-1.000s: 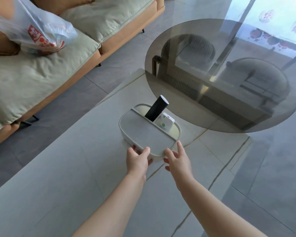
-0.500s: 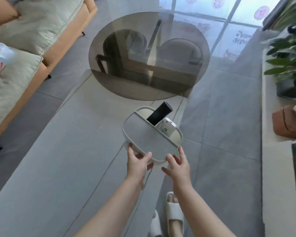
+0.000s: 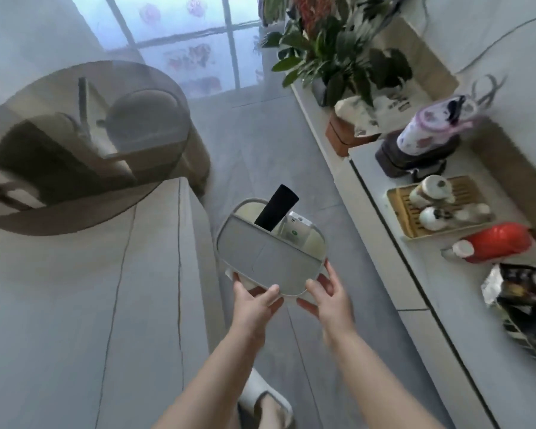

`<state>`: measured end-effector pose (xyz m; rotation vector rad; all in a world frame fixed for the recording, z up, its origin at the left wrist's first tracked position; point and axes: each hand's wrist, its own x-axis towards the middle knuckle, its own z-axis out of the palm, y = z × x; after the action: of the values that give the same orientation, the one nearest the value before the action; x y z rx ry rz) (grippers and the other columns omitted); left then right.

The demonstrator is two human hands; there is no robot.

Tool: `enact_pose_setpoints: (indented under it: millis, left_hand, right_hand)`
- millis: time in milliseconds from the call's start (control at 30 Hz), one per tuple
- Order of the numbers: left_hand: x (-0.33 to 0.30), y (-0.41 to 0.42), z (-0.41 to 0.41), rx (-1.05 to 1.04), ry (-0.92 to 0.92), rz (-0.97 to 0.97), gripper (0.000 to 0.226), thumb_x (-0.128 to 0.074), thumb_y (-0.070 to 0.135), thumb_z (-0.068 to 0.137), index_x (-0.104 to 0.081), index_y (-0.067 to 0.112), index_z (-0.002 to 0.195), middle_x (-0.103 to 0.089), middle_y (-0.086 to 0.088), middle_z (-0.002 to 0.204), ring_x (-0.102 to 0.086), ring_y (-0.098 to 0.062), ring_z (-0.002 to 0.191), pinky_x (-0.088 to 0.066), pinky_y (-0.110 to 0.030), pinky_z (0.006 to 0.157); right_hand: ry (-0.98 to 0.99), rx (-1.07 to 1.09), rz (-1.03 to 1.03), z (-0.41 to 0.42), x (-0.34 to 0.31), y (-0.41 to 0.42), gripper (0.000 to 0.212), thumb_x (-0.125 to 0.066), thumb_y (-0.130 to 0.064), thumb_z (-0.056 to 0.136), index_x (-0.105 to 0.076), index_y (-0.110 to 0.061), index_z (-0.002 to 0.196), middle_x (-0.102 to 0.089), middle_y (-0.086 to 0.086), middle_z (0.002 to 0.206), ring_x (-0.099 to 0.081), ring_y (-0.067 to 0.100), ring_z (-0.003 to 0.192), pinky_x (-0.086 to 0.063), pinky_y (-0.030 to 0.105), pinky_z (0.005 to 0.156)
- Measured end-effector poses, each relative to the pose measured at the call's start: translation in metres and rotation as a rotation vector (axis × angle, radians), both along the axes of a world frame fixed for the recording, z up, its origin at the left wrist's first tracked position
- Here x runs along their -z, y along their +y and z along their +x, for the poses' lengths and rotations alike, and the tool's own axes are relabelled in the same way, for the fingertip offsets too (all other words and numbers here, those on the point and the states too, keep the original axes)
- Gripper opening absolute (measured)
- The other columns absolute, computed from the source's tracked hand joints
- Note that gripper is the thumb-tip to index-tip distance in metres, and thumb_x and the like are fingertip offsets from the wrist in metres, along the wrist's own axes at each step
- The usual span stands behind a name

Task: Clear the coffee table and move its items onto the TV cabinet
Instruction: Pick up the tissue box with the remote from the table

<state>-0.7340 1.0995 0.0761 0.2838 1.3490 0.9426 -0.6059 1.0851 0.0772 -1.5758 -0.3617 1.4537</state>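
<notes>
I hold a white, grey-lidded storage box [image 3: 262, 258] in the air between the coffee table [image 3: 75, 305] and the TV cabinet [image 3: 446, 305]. My left hand [image 3: 254, 305] grips its near left edge, thumb on the lid. My right hand [image 3: 330, 300] grips the near right edge. A black remote [image 3: 276, 207] and a small white device [image 3: 294, 232] stick up from the box's far compartment.
On the cabinet stand a bamboo tea tray [image 3: 406, 212] with small jars, a red bottle [image 3: 492, 243] lying down, a purple tumbler [image 3: 430, 128], a wire basket [image 3: 526, 320] and potted plants [image 3: 331, 51]. A round smoked-glass tabletop [image 3: 84, 144] overlaps the coffee table's far end. My slippered foot [image 3: 266, 397] is on the grey floor.
The box has been lifted off the coffee table and carried right, over the floor. My view has swung right, bringing the TV cabinet into sight and losing the sofa.
</notes>
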Motion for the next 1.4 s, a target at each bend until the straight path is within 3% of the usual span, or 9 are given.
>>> enact_pose_setpoints:
  millis: [167, 433, 567, 767, 967, 1033, 1167, 1267, 1400]
  left_hand:
    - [0.0, -0.038, 0.093, 0.146, 0.007, -0.033, 0.086, -0.061, -0.008, 0.084, -0.018, 0.034, 0.145, -0.056, -0.013, 0.128, -0.064, -0.027, 0.106, -0.057, -0.03, 0.076]
    - [-0.009, -0.137, 0.245, 0.281, 0.008, -0.158, 0.098, -0.059, -0.011, 0.085, -0.003, 0.038, 0.149, -0.05, -0.013, 0.129, -0.062, -0.031, 0.11, -0.054, -0.033, 0.08]
    - [-0.003, -0.182, 0.31, 0.394, -0.007, -0.2, 0.099, -0.059, -0.012, 0.084, -0.004, 0.039, 0.149, -0.051, -0.016, 0.133, -0.062, -0.031, 0.11, -0.055, -0.03, 0.073]
    - [0.021, -0.238, 0.389, 0.618, 0.029, -0.271, 0.101, -0.06, -0.012, 0.084, -0.002, 0.039, 0.149, -0.047, -0.019, 0.138, -0.061, -0.033, 0.111, -0.056, -0.03, 0.072]
    - [0.052, -0.292, 0.444, 0.835, 0.096, -0.282, 0.098, -0.057, -0.009, 0.086, 0.003, 0.033, 0.15, -0.048, -0.019, 0.137, -0.059, -0.031, 0.111, -0.053, -0.029, 0.077]
    - [0.063, -0.31, 0.459, 0.881, 0.094, -0.295, 0.098, -0.056, -0.009, 0.087, 0.007, 0.033, 0.15, -0.053, -0.016, 0.131, -0.062, -0.028, 0.106, -0.054, -0.024, 0.071]
    - [0.083, -0.339, 0.486, 0.962, 0.079, -0.29, 0.097, -0.054, -0.01, 0.085, 0.007, 0.032, 0.149, -0.058, -0.005, 0.087, -0.055, -0.012, 0.07, -0.052, -0.016, 0.058]
    - [0.104, -0.357, 0.505, 0.988, 0.075, -0.28, 0.094, -0.054, -0.01, 0.085, 0.0, 0.033, 0.149, -0.056, -0.004, 0.084, -0.053, -0.012, 0.068, -0.052, -0.017, 0.059]
    - [0.126, -0.371, 0.526, 1.026, 0.081, -0.286, 0.101, -0.056, -0.007, 0.084, 0.009, 0.038, 0.148, -0.054, -0.003, 0.084, -0.053, -0.012, 0.068, -0.051, -0.02, 0.066]
  right_hand:
    - [-0.012, 0.098, 0.026, 0.095, 0.007, -0.057, 0.053, -0.054, -0.007, 0.092, -0.041, -0.032, 0.137, -0.065, -0.006, 0.113, -0.063, 0.012, 0.103, -0.059, 0.035, 0.078]
    - [-0.021, 0.308, -0.023, 0.231, 0.013, -0.182, 0.055, -0.054, -0.006, 0.092, -0.039, -0.028, 0.14, -0.063, 0.002, 0.116, -0.061, 0.018, 0.105, -0.058, 0.039, 0.079]
    - [-0.006, 0.463, -0.047, 0.289, 0.018, -0.241, 0.058, -0.054, -0.004, 0.091, -0.036, -0.026, 0.142, -0.065, -0.001, 0.112, -0.064, 0.013, 0.098, -0.06, 0.032, 0.07]
    - [-0.01, 0.699, -0.116, 0.349, 0.042, -0.319, 0.058, -0.054, 0.0, 0.09, -0.038, -0.021, 0.141, -0.065, 0.009, 0.112, -0.066, 0.018, 0.096, -0.06, 0.03, 0.063]
    - [-0.01, 0.861, -0.18, 0.388, 0.072, -0.382, 0.054, -0.052, 0.001, 0.09, -0.042, -0.021, 0.138, -0.066, -0.001, 0.102, -0.063, 0.012, 0.09, -0.059, 0.029, 0.058]
    - [-0.008, 0.886, -0.205, 0.399, 0.081, -0.401, 0.054, -0.051, 0.001, 0.091, -0.04, -0.02, 0.14, -0.064, 0.004, 0.109, -0.062, 0.017, 0.096, -0.058, 0.032, 0.061]
    - [-0.013, 0.915, -0.24, 0.421, 0.099, -0.432, 0.055, -0.05, -0.002, 0.092, -0.038, -0.023, 0.141, -0.061, 0.007, 0.121, -0.058, 0.022, 0.111, -0.056, 0.036, 0.071]
    - [-0.018, 0.923, -0.249, 0.438, 0.115, -0.45, 0.053, -0.048, -0.002, 0.092, -0.04, -0.025, 0.14, -0.061, 0.009, 0.123, -0.057, 0.024, 0.116, -0.056, 0.042, 0.079]
    - [-0.04, 0.94, -0.263, 0.458, 0.132, -0.461, 0.054, -0.045, -0.001, 0.093, -0.039, -0.028, 0.139, -0.062, 0.006, 0.12, -0.058, 0.021, 0.112, -0.055, 0.044, 0.08]
